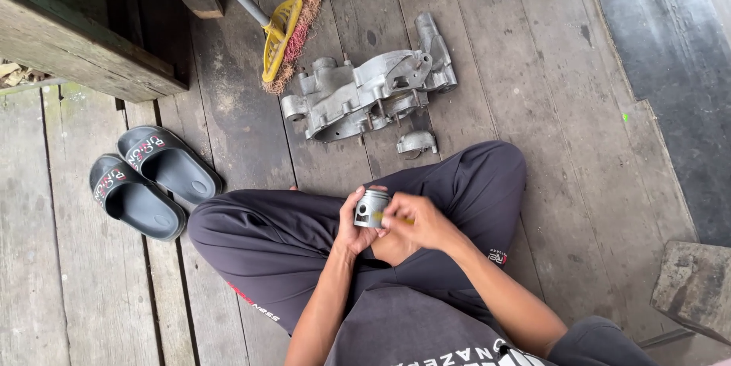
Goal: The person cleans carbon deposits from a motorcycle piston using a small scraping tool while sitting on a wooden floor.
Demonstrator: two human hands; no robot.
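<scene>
I sit cross-legged on a wooden plank floor. My left hand grips a small silver metal piston held above my lap. My right hand is pressed against the piston's right side, fingers pinched on something small and yellowish that is too blurred to make out. Both hands hover over my dark grey trousers. On the floor just beyond my knees lies a grey cast-metal engine casing, and a small metal cap rests beside it.
A pair of dark slide sandals sits at the left. A broom with a yellow head lies by the casing. A dark wooden bench fills the upper left, a black mat the right, a wooden block the lower right.
</scene>
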